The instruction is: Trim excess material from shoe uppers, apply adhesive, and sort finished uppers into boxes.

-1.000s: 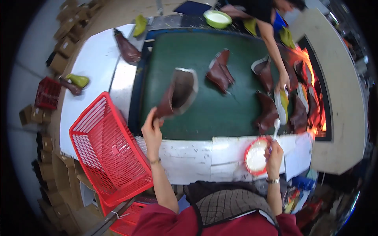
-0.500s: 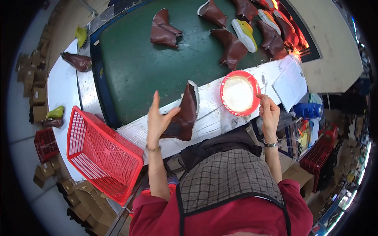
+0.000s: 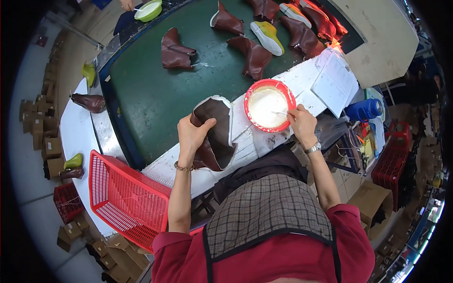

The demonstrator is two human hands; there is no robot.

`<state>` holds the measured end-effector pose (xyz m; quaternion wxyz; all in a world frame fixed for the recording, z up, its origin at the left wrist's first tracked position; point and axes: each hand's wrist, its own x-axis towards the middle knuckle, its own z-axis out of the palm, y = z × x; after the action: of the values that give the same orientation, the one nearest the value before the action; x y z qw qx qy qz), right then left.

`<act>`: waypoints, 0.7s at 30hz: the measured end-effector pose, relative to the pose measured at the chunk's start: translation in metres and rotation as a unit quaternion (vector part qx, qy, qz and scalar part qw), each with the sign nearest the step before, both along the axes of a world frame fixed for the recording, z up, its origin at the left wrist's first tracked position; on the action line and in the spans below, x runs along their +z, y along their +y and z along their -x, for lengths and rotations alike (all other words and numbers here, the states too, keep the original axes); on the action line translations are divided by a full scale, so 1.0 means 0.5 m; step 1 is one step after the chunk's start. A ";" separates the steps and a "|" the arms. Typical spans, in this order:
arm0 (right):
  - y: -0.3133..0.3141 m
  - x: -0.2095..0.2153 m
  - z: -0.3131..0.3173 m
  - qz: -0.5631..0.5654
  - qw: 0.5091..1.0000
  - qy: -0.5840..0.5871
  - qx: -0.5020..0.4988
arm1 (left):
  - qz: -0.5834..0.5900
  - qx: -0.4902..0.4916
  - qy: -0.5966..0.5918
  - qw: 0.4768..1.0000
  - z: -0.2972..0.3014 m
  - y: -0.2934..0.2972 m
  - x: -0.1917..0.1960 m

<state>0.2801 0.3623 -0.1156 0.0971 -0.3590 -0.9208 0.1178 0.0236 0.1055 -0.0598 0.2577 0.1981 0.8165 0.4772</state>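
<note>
In the head view, a white tabletop [image 3: 298, 81] runs slantwise in front of the person, with a green belt [image 3: 141, 94] beyond it. Brown boots [image 3: 177, 49] lie spread over the belt, most of them toward its right end, where an orange glow shows at a dark opening; yellow-and-white soles [image 3: 267, 37] lie among them. Sheets of paper [image 3: 332, 80] cover the tabletop's right end, and a blue bottle [image 3: 363, 111] is near them. At the left a red basket [image 3: 125, 174] stands tilted against the tabletop's end. Cardboard boxes [image 3: 42, 122] are stacked on the floor farther left. At the upper edge, another person's hand [image 3: 126, 4] is beside a green basin [image 3: 150, 18].

The left grip [image 3: 192, 134] is grasping a dark brown boot [image 3: 219, 118] by its left edge, thumb laid inside the opening and fingers around the outside. The boot lies to the right of this grip, its lining facing up and its pale edge turned toward a red bowl [image 3: 271, 129] of white paste just beside it. Whether the boot's underside touches the tabletop cannot be told. The right grip [image 3: 302, 123] is pinched around a thin white brush [image 3: 279, 112], at the bowl's right rim, with the brush reaching over the paste.
</note>
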 end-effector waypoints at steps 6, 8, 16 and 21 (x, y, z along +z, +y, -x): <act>-0.002 0.037 -0.051 0.010 1.000 0.023 -0.015 | -0.147 -0.006 -0.124 0.981 -0.013 0.024 0.101; -0.009 0.058 -0.056 0.048 0.993 0.088 -0.057 | -0.136 -0.021 -0.126 0.982 -0.012 0.035 0.121; 0.005 0.140 -0.059 0.110 0.981 0.158 -0.030 | -0.137 -0.069 -0.119 0.981 -0.029 0.053 0.155; -0.004 0.272 0.003 0.228 0.916 0.320 0.084 | -0.073 -0.154 -0.136 0.976 -0.035 0.065 0.202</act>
<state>0.2786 0.3604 0.0206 0.2922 -0.2360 -0.8150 0.4413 0.0413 0.1382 0.0412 0.4213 0.2733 0.6968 0.5122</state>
